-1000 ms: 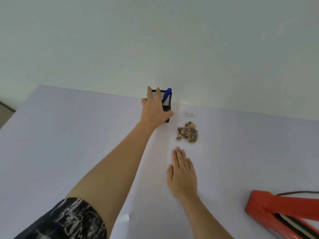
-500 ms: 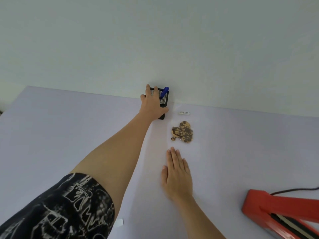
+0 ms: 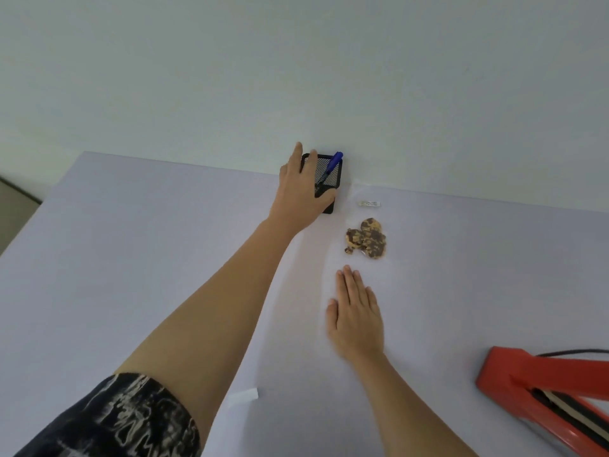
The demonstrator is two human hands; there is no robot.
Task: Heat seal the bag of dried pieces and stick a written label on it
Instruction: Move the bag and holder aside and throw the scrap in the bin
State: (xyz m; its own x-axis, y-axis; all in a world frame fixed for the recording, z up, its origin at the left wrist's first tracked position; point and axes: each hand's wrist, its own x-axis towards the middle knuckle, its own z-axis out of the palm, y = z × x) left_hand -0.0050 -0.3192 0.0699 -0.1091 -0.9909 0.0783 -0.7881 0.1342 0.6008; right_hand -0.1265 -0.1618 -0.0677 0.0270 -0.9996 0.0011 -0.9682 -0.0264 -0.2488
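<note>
Near the bench's front edge, a small white slip [image 3: 244, 395], possibly the label. At the back edge, left hand [image 3: 301, 194] stretched to the black mesh pen holder [image 3: 329, 179], fingers spread over its near side, thumb against its front; nothing lifted, blue pen [image 3: 332, 164] leaning inside, untouched. Best to steady the holder low, pinch the pen by its barrel and draw it straight up, so the light holder does not tip. Just right of it, the clear bag of dried pieces [image 3: 367, 238] lying flat, a printed strip near its far end. Right hand [image 3: 357, 316] open, palm down, flat just before the bag, holding nothing. At the front right corner, red heat sealer [image 3: 540, 387], well apart.
</note>
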